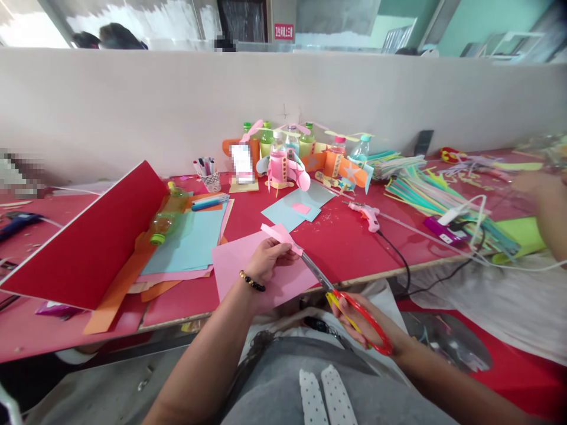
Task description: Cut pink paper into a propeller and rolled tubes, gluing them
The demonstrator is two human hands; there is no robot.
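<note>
Cutting looks mid-way: the small pink paper piece point(280, 233) is up off the tabletop point(345, 251), above the far edge of the large pink sheet point(234, 257), with the scissors point(337, 293) at its near end. Can't tell whether the cut is complete; blade tips are lost against the paper. One pink cutout point(301, 208) lies on the light blue sheets point(283, 218) beyond, so at least one shape looks done. The large pink sheet seems mostly whole, so judging by that, plenty of stock is left. Decorated bottle models point(279, 168) stand at the back by the partition, apparently assembled; glue gun point(367, 216) lies on its side to the right. Pose: left hand point(268, 260) reaches forward over the large sheet, forearm angled in from the bottom, thumb and fingers pinched narrow on the small piece; can't tell if the hand also rests on the sheet. Right hand point(358, 319) is lower and closer to the body, just off the tabletop's near edge, fingers wrapped round the red and yellow handles, blades pointing up-left toward the left fingers and looking nearly together.
</note>
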